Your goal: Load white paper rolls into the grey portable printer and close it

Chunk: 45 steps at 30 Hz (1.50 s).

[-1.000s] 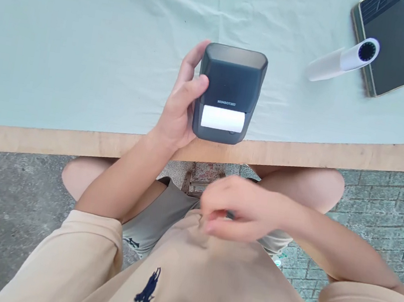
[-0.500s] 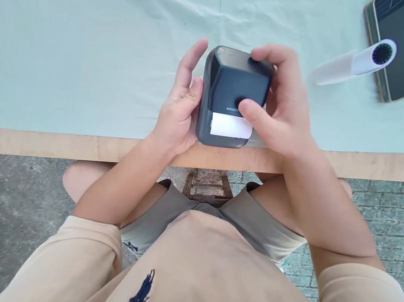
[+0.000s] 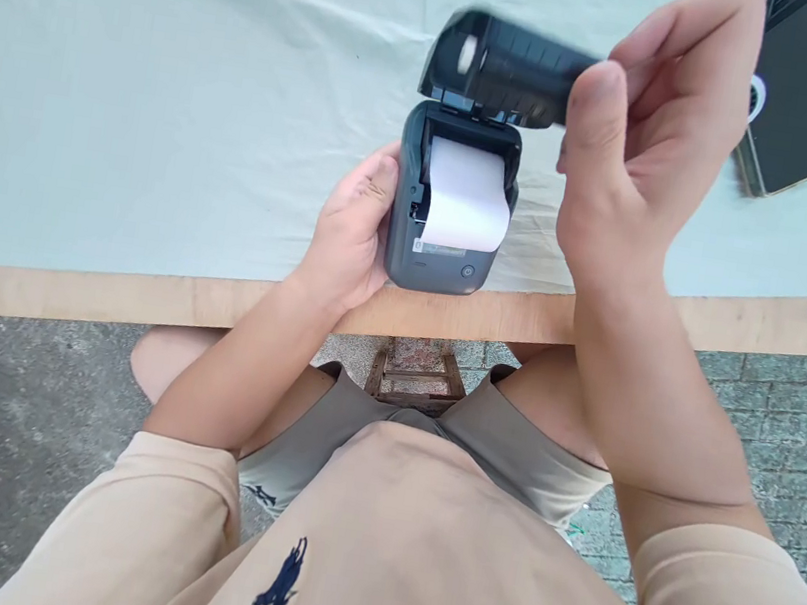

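Item: small dark printer (image 3: 423, 273), lid up, lying in my grasp above the table's near wooden edge (image 3: 237, 300); whether it bears on the wood I cannot tell.

Hands: apart, both on this item. Left hand (image 3: 352, 224) cups the body's left side, thumb along the flank, remaining fingers mostly hidden. Right hand (image 3: 642, 156) pinches the right end of the raised lid (image 3: 515, 61) between thumb and fingers.

Contents: white paper (image 3: 469, 196), curling out of the open bay and over its front lip.

Handling note, my judgement: the hinge at the back is the part to spare. A firm left grip on the body and a light right pinch suit it, the lid swung straight back along its hinge line, without twist or force past its stop. Fingers best clear of the paper, so that it sits square.

Markings: power symbol on the round button (image 3: 467, 272), front right; small label strip (image 3: 443, 249) under the paper, print too fine to read. Dark embroidered figure (image 3: 274, 587) on my shirt, no lettering. No brand name legible on the printer.
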Each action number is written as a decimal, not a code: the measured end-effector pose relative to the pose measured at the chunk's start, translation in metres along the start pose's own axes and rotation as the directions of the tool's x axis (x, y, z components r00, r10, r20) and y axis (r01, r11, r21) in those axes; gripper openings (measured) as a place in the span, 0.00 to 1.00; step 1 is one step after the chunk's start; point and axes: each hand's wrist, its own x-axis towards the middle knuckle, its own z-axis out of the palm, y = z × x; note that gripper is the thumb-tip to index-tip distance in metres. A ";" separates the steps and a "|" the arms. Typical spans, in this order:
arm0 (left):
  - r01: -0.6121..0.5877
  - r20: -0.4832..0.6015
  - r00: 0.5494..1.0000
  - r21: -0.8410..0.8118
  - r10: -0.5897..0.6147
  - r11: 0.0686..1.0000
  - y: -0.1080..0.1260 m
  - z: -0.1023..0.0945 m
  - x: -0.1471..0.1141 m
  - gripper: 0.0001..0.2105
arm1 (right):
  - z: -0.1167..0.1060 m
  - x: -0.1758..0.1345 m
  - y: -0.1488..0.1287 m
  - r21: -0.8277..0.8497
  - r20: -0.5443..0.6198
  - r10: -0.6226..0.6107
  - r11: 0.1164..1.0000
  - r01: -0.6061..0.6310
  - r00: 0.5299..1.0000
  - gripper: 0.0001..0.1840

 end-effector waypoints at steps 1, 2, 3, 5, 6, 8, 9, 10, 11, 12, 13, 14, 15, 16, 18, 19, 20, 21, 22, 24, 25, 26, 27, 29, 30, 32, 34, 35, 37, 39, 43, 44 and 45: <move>-0.001 0.006 1.000 0.004 0.001 1.000 0.000 0.000 0.000 0.14 | 0.003 0.000 -0.001 0.032 -0.026 0.003 0.999 -0.002 1.000 0.11; -0.003 0.009 1.000 0.006 0.003 1.000 0.000 0.000 0.000 0.14 | 0.005 0.000 -0.003 0.058 -0.031 0.012 0.998 -0.010 0.999 0.11; -0.005 0.011 1.000 0.008 0.005 1.000 0.001 0.000 0.000 0.14 | 0.007 -0.001 -0.005 0.070 -0.035 0.017 0.997 -0.015 0.999 0.12; -0.005 0.010 1.000 0.009 0.005 1.000 0.001 0.000 0.000 0.15 | 0.010 -0.004 -0.007 0.055 -0.038 0.005 0.998 -0.002 0.999 0.12; -0.001 0.010 1.000 0.011 0.001 1.000 0.001 0.000 0.000 0.15 | 0.010 -0.005 -0.008 0.020 -0.019 -0.001 1.000 0.002 1.000 0.12; 0.002 0.008 1.000 0.015 -0.002 1.000 0.001 0.000 0.000 0.16 | 0.009 -0.007 -0.007 -0.104 0.042 -0.033 0.994 0.037 0.999 0.08; 0.001 0.007 1.000 0.015 -0.001 1.000 0.000 -0.001 0.000 0.16 | 0.009 -0.007 -0.007 -0.170 0.063 -0.072 0.982 0.082 0.995 0.07; -0.002 0.005 1.000 0.012 0.002 1.000 0.000 -0.001 0.001 0.15 | 0.007 -0.007 -0.006 -0.221 0.087 -0.113 0.967 0.130 0.990 0.06; -0.006 0.005 1.000 0.008 0.006 1.000 -0.001 -0.001 0.001 0.15 | 0.006 -0.005 -0.005 -0.256 0.119 -0.161 0.949 0.187 0.980 0.05; -0.010 0.006 1.000 0.003 0.010 1.000 -0.002 -0.002 0.001 0.15 | 0.005 -0.004 -0.005 -0.282 0.172 -0.196 0.929 0.239 0.965 0.05; -0.012 0.006 1.000 -0.002 0.012 1.000 -0.002 -0.002 0.001 0.14 | 0.003 -0.001 -0.006 -0.309 0.244 -0.196 0.913 0.268 0.950 0.04; -0.012 0.009 1.000 -0.008 0.013 1.000 -0.002 -0.002 0.001 0.14 | 0.002 0.001 -0.006 -0.340 0.331 -0.158 0.900 0.274 0.930 0.03; -0.013 0.012 1.000 -0.011 0.013 1.000 -0.002 -0.002 0.001 0.13 | 0.000 0.003 -0.008 -0.380 0.418 -0.094 0.885 0.268 0.904 0.03; -0.011 0.011 1.000 -0.012 0.012 1.000 -0.002 -0.002 0.000 0.13 | -0.001 0.005 -0.009 -0.427 0.486 -0.024 0.866 0.261 0.874 0.05; -0.010 0.005 1.000 -0.008 0.010 1.000 -0.001 0.000 0.000 0.13 | -0.002 0.009 -0.013 -0.501 0.554 0.083 0.828 0.252 0.828 0.07; -0.010 0.004 1.000 -0.007 0.010 1.000 -0.001 0.001 -0.001 0.13 | -0.002 0.011 -0.015 -0.519 0.571 0.104 0.814 0.260 0.814 0.07; -0.009 0.001 1.000 -0.010 0.009 1.000 0.000 0.001 -0.001 0.14 | -0.001 0.012 -0.017 -0.533 0.584 0.115 0.801 0.273 0.803 0.07; -0.006 -0.001 1.000 -0.019 0.006 1.000 0.000 0.002 -0.002 0.13 | 0.000 0.014 -0.019 -0.549 0.595 0.127 0.786 0.285 0.794 0.07; -0.003 0.000 1.000 -0.035 0.003 0.999 0.000 0.003 -0.002 0.13 | 0.002 0.015 -0.021 -0.567 0.605 0.149 0.771 0.291 0.782 0.07; 0.006 -0.001 1.000 -0.076 -0.006 0.997 0.001 0.003 -0.003 0.13 | 0.005 0.018 -0.028 -0.621 0.609 0.232 0.735 0.273 0.758 0.08; 0.011 -0.005 1.000 -0.091 -0.012 0.996 0.001 0.003 -0.003 0.13 | 0.006 0.020 -0.032 -0.648 0.602 0.277 0.717 0.255 0.749 0.09; 0.017 -0.010 1.000 -0.096 -0.018 0.995 0.001 0.003 -0.003 0.13 | 0.006 0.020 -0.036 -0.669 0.586 0.309 0.706 0.233 0.749 0.10; 0.026 -0.014 1.000 -0.088 -0.028 0.996 0.001 0.003 -0.003 0.13 | 0.004 0.021 -0.040 -0.672 0.572 0.320 0.711 0.207 0.755 0.12; 0.041 -0.038 0.998 -0.043 -0.042 0.998 0.001 0.003 -0.003 0.13 | -0.003 0.019 -0.045 -0.582 0.563 0.273 0.801 0.140 0.780 0.16; 0.041 -0.055 0.998 -0.018 -0.042 0.999 0.001 0.002 -0.003 0.13 | -0.008 0.017 -0.045 -0.489 0.552 0.233 0.868 0.085 0.800 0.17; 0.033 -0.081 0.996 0.011 -0.032 0.999 0.001 0.002 -0.002 0.15 | -0.018 0.013 -0.038 -0.195 0.468 0.170 0.977 -0.086 0.867 0.18; 0.022 -0.086 0.996 0.006 -0.021 1.000 0.001 0.001 0.000 0.16 | -0.026 0.009 -0.022 0.151 0.325 0.237 0.943 -0.298 0.915 0.16; 0.019 -0.078 0.997 -0.004 -0.020 1.000 0.001 0.001 0.000 0.16 | -0.027 0.008 -0.013 0.267 0.295 0.337 0.869 -0.416 0.894 0.15; 0.017 -0.061 0.998 -0.021 -0.018 1.000 0.002 0.001 0.002 0.17 | -0.027 0.005 0.005 0.325 0.288 0.504 0.748 -0.578 0.814 0.16; 0.016 -0.055 0.998 -0.028 -0.018 0.999 0.002 0.001 0.002 0.17 | -0.021 0.003 0.017 0.277 0.204 0.561 0.753 -0.597 0.802 0.18; 0.020 -0.055 0.998 -0.034 -0.022 0.999 0.003 -0.001 0.002 0.16 | -0.013 -0.003 0.022 0.087 0.079 0.453 0.884 -0.459 0.888 0.17; 0.022 -0.045 0.999 -0.036 -0.024 0.999 0.003 -0.002 0.002 0.15 | -0.013 -0.004 0.022 -0.020 0.069 0.401 0.916 -0.401 0.913 0.15; 0.022 -0.035 0.999 -0.038 -0.024 0.999 0.002 -0.002 0.002 0.15 | -0.014 -0.004 0.022 -0.144 0.063 0.348 0.931 -0.336 0.935 0.13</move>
